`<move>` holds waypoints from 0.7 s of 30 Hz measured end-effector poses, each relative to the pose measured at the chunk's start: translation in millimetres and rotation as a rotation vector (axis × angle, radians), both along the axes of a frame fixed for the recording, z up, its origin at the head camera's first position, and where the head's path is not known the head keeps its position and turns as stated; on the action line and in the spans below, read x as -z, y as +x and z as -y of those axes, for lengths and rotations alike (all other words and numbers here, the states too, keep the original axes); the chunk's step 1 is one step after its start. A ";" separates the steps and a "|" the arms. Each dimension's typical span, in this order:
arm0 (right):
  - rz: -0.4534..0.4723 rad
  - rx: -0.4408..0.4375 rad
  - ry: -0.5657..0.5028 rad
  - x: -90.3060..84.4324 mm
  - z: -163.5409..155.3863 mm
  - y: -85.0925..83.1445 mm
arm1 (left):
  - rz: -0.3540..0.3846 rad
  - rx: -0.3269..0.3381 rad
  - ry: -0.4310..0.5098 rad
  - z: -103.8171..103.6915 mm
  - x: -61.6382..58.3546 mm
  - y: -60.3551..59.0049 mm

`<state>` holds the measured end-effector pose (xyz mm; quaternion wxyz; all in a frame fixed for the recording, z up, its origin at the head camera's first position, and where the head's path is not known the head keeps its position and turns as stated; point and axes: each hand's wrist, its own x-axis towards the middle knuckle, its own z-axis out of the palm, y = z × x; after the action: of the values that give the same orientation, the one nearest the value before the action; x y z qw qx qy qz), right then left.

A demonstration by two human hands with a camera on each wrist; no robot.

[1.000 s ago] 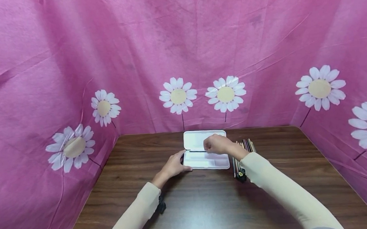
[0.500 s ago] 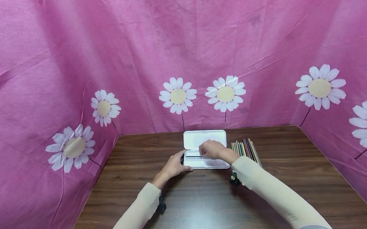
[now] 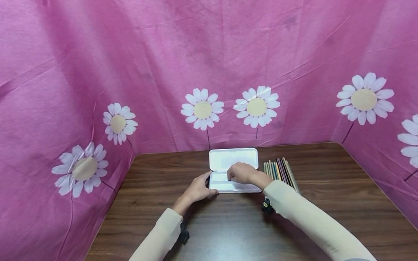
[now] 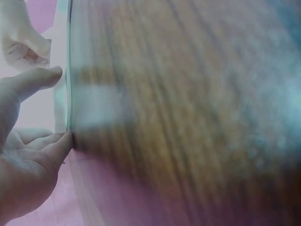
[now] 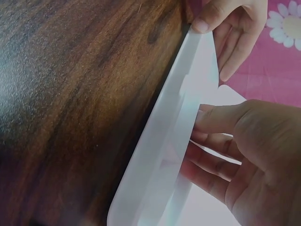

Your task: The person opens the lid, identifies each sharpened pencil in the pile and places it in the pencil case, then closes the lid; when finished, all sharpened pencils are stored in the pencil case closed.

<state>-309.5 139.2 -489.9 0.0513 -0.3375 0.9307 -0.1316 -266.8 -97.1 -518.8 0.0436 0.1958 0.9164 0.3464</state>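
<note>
Open white pencil case (image 3: pixel 233 159), lid flat, prob. plastic, betw. hands.

Smooth matt white plastic case (image 3: pixel 233 159), dark wood-grain table (image 3: pixel 235 231), wrinkled pink cloth backdrop (image 3: pixel 155 50)

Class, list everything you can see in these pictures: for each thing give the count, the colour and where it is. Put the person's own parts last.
Case: one, white, open, far middle of the table.
Pencils: a row, count unclear, mixed colours, right of the case.
Table: one, dark brown wood.
Cloth: pink with white daisies, behind and beside the table.
Left hand: rests on the case's left end.
Right hand: inside the case's tray, fingers curled; what it holds is hidden.
Sleeves: two, cream.
</note>
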 end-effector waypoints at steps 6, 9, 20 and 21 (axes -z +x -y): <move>0.006 -0.020 -0.003 -0.8 0.2 0.7 | 0.013 -0.010 0.017 0.0 -0.5 0.7; 0.011 -0.028 -0.016 -2.3 -0.1 0.5 | 0.020 -0.012 0.023 0.3 -1.3 1.0; 0.006 0.015 -0.159 -30.4 -21.6 -0.2 | 0.044 -0.036 0.040 0.1 0.8 2.2; -0.001 0.019 -0.167 -34.1 -25.2 0.1 | 0.045 -0.039 0.037 0.4 0.9 2.1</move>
<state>-309.5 164.4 -455.8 0.0214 -0.3316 0.9197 -0.2092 -264.8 -97.5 -519.8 0.0538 0.1710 0.9122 0.3683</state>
